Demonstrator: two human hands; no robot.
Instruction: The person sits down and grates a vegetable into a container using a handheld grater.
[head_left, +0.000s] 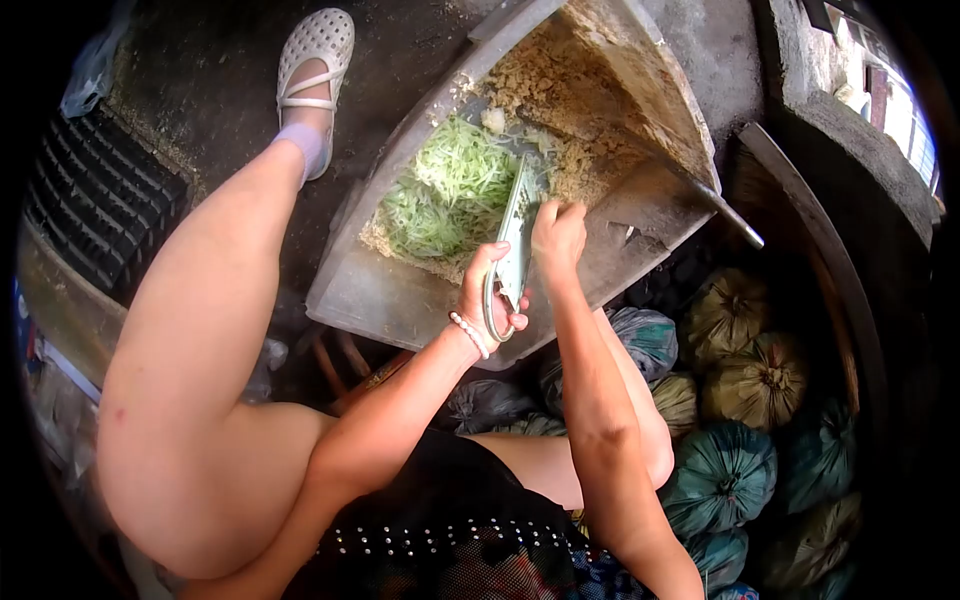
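Note:
My left hand (490, 305) is wrapped round the handle end of a flat metal grater (517, 235), which slants upward over the tub. Close to the grater's right side, my right hand (558, 238) is closed; anything inside its fingers is hidden. Pale green vegetable shreds (455, 185) lie heaped in the grey tub (385, 315), left of the grater. Crumbly tan meal (565, 85) covers the far part of the tub and its inner wall.
Several tied plastic bags (722, 475) are piled at the lower right. A stick-like handle (735, 222) juts over the tub's right rim. Black slatted grating (100, 195) lies at the left. My shoe (318, 60) rests on the dark floor beyond the tub's left side.

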